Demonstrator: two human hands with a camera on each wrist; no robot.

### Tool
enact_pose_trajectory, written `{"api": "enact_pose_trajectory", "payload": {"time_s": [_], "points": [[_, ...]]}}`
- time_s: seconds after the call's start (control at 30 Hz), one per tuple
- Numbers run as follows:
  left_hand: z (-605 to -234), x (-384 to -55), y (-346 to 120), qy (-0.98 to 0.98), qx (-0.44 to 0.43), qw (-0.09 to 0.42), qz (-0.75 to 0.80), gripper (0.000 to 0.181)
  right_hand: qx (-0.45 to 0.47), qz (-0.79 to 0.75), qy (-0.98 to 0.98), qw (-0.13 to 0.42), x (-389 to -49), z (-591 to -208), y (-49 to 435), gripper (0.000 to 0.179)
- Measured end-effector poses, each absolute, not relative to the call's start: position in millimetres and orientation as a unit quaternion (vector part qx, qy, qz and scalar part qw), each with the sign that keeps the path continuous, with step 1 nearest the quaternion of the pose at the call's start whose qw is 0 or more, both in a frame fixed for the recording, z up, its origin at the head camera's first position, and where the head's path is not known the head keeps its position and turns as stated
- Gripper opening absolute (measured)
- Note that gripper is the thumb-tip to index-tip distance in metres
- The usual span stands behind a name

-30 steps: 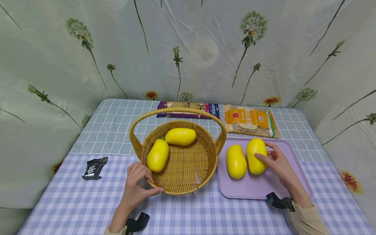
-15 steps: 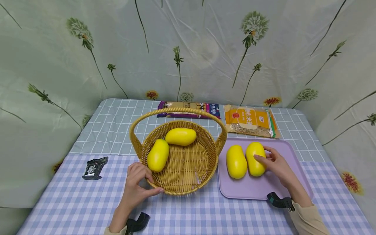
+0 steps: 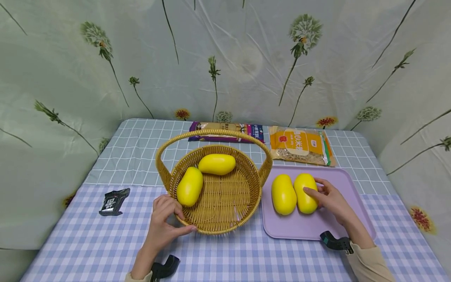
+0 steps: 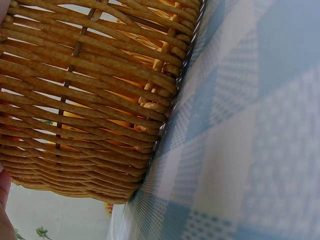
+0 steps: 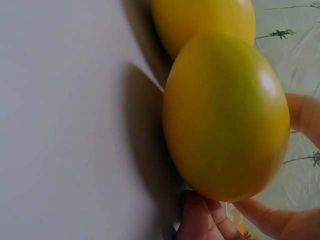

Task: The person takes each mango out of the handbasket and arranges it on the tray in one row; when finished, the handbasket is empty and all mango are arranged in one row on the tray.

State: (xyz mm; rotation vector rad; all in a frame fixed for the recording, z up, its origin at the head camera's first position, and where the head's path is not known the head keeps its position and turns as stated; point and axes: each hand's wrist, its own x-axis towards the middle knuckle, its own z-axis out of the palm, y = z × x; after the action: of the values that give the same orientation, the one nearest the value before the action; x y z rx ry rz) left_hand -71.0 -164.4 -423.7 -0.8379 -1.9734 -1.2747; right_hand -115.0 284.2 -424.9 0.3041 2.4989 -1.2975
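My left hand grips the near left rim of a round wicker basket with a tall arched handle. In the left wrist view the basket's woven side fills the left part, low against the checked cloth. Two yellow mangoes lie in the basket, one at the left and one at the back. On a purple tray my right hand holds a mango, thumb on top and fingers round its far right side. Another mango lies close beside it on the left.
Behind the basket lies a long purple noodle packet. An orange packet lies behind the tray. A small crumpled black packet is at the left on the checked tablecloth. A floral curtain hangs behind the table.
My right hand has brought its mango down and slightly toward me onto the tray, beside the other one. My left hand and the basket have not moved.
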Motion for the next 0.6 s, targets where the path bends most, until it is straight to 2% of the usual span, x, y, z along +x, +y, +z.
{"api": "enact_pose_trajectory", "payload": {"time_s": [0.4,0.6], "points": [[-424.3,-70.9,-164.9,-0.749,-0.32,0.318,-0.485,0.045,0.094,-0.444,0.876,0.164,-112.0,-423.3,284.4,0.087],[-424.1,-71.1,-164.9,-0.75,-0.32,0.316,-0.485,0.045,0.089,-0.427,0.891,0.122,-108.4,-419.9,284.3,0.085]]}}
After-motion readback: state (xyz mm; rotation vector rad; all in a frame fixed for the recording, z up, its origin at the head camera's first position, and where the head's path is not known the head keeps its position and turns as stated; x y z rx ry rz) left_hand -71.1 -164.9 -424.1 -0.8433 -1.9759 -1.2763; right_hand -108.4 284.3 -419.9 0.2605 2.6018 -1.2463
